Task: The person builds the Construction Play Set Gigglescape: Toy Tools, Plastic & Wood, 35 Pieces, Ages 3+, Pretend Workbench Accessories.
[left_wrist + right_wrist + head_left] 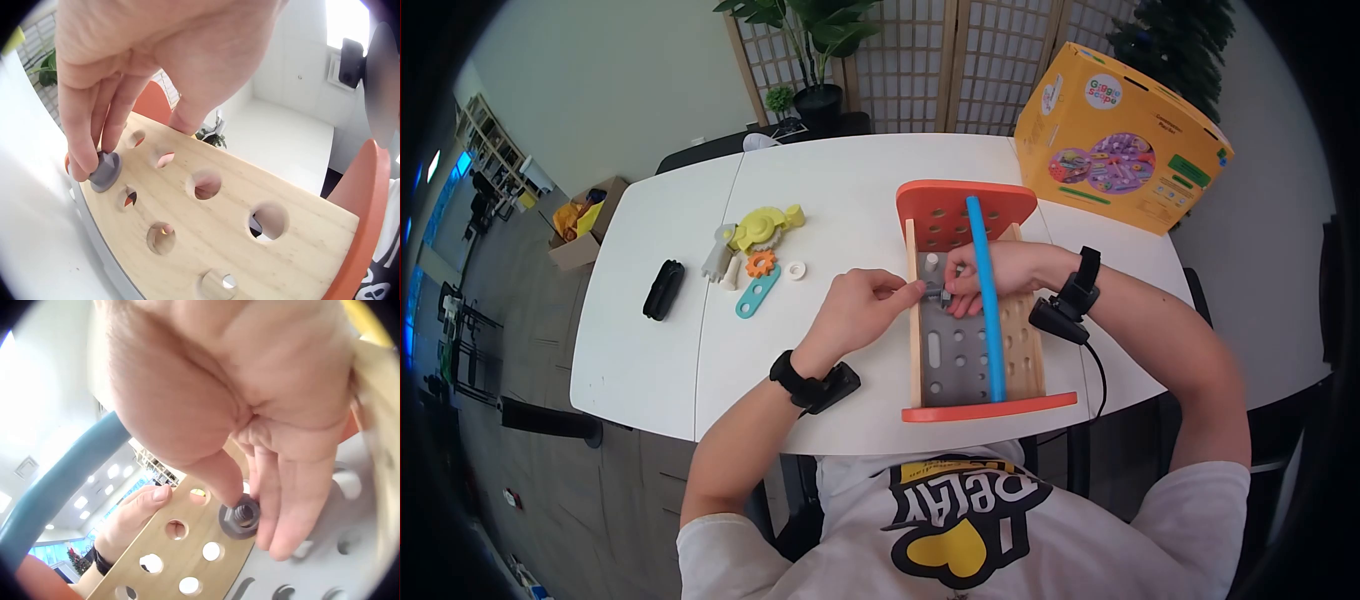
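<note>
A toy workbench stands on its side on the white table, with red ends [990,408], a wooden side panel [250,194] full of holes, a grey perforated board [970,365] and a blue bar [992,330]. My left hand [860,308] pinches the grey bolt head [107,172] on the outer face of the wooden panel, thumb at its edge. Inside the frame, under the blue bar, my right hand [1012,266] holds a grey nut [239,519] between thumb and fingers. The bolt's threaded end [244,513] shows within the nut.
On the left lie a yellow-green toy tool [765,228], an orange gear [761,263], a teal strip [758,292], a white ring [797,270] and a black case [663,290]. A yellow box [1135,110] stands at the back right.
</note>
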Tool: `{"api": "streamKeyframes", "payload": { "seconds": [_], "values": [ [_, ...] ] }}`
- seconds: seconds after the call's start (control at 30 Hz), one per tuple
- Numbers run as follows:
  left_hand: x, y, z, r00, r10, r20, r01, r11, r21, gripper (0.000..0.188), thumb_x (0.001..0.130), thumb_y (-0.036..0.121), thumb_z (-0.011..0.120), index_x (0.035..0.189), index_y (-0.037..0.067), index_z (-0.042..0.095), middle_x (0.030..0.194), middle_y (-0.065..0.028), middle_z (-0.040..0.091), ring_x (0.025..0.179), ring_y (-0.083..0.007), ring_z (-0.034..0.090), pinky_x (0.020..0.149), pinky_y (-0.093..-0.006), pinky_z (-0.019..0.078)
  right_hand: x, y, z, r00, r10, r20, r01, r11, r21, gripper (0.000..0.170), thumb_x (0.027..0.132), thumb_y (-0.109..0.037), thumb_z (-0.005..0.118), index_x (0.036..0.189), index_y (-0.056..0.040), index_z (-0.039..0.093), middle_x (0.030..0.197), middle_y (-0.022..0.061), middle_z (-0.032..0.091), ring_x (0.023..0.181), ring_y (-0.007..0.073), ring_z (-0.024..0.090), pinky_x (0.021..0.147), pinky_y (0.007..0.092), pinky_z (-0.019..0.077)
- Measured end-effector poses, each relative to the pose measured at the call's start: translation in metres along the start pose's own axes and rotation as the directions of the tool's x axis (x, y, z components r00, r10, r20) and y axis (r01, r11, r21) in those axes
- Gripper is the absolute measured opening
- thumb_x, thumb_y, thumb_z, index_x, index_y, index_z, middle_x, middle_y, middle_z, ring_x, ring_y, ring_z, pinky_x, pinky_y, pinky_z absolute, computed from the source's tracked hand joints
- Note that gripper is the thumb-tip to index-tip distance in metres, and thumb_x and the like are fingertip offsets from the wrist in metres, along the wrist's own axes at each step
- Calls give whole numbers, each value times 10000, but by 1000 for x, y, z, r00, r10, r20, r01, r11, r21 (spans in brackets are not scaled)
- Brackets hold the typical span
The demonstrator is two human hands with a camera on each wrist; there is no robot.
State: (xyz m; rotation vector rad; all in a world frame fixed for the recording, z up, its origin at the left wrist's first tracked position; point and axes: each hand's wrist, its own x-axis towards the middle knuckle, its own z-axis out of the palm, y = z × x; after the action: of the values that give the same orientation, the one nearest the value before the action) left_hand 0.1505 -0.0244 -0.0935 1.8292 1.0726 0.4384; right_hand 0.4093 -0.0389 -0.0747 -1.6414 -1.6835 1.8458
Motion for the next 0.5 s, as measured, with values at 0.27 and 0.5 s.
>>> {"api": "streamKeyframes", "payload": {
  "seconds": [0.27,0.5],
  "values": [
    [5,-7,5,997,62,-50,-61,998,15,567,936,496,727,1068,-52,784,921,-232,775,868,-309,769,805,-358,594,2,10,7,988,-66,-139,64,998,-20,219,1064,-214,612,1089,3,590,1040,148,745,941,189,755,787,300,617],
    [2,5,2,1000,0,-23,1,999,46,518,959,428,735,1103,-68,772,955,-210,785,947,-253,762,876,-339,575,2,8,9,974,-128,-187,121,991,-48,191,1017,-139,638,1013,51,646,988,130,732,883,174,742,738,277,601]
  ]
}}
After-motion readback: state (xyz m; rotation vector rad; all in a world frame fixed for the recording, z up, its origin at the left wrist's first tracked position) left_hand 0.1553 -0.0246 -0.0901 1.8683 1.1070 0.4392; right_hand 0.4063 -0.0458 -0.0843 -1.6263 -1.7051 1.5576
